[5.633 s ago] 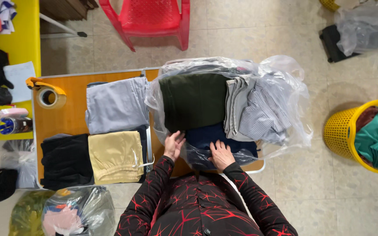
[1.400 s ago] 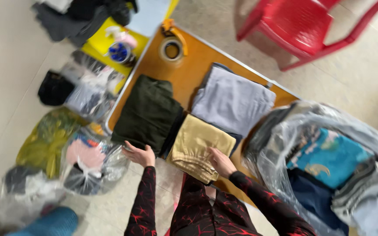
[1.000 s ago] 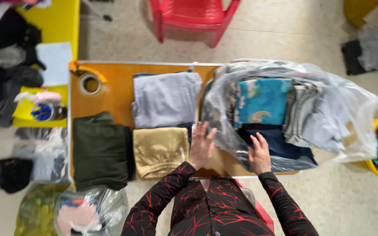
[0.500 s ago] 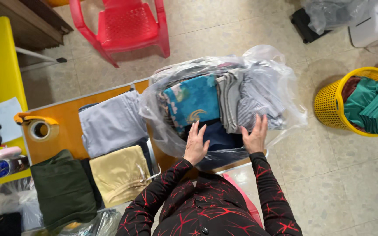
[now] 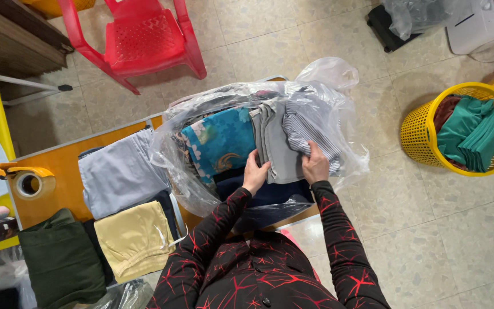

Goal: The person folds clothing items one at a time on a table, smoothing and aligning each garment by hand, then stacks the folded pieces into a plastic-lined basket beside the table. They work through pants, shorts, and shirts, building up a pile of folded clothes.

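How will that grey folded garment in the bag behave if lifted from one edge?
Probably floppy: the grey garment is soft layered cloth, so the folds would likely sag or open. Both hands, left and right, are on it, which suggests it wants support on two sides. The thin plastic bag looks slippery and may drag along.
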Motion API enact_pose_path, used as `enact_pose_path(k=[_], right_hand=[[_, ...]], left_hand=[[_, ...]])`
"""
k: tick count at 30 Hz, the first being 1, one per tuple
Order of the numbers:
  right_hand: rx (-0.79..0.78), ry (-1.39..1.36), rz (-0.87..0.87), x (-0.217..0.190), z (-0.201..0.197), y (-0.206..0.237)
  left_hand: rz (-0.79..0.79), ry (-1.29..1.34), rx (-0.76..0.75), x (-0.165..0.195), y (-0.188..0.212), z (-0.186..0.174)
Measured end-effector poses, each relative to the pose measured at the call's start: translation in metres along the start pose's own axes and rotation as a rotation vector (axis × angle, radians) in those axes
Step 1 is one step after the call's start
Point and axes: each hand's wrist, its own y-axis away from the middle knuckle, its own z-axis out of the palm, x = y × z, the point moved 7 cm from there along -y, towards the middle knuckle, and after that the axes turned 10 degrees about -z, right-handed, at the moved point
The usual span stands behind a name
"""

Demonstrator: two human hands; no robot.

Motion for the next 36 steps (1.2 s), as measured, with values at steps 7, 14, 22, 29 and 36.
enact_pose_path(k=[7, 14, 22, 29, 36], right_hand=[[0.063, -0.252, 0.101, 0.025, -0.015, -0.005], [-0.037, -0.387, 0.131, 0.019, 0.005, 0.014], [-0.045, -0.236, -0.215, -0.033, 0.015, 0.039], [0.126, -0.659, -0.054, -0.011, 0.012, 0.076], [0.345, -1.677, 0.734, 0.042, 0.040, 0.125]], left_hand=[[-0.172, 0.042, 0.107, -0.001, -0.004, 0.002], [-0.170, 0.202, -0.159, -0.007, -0.022, 0.015], [-0.301, 0.423, -0.262, 0.012, -0.009, 0.032], [-0.224, 0.379, -0.197, 0.033, -0.026, 0.039], [-0.555, 0.732, -0.407, 0.037, -0.044, 0.049]])
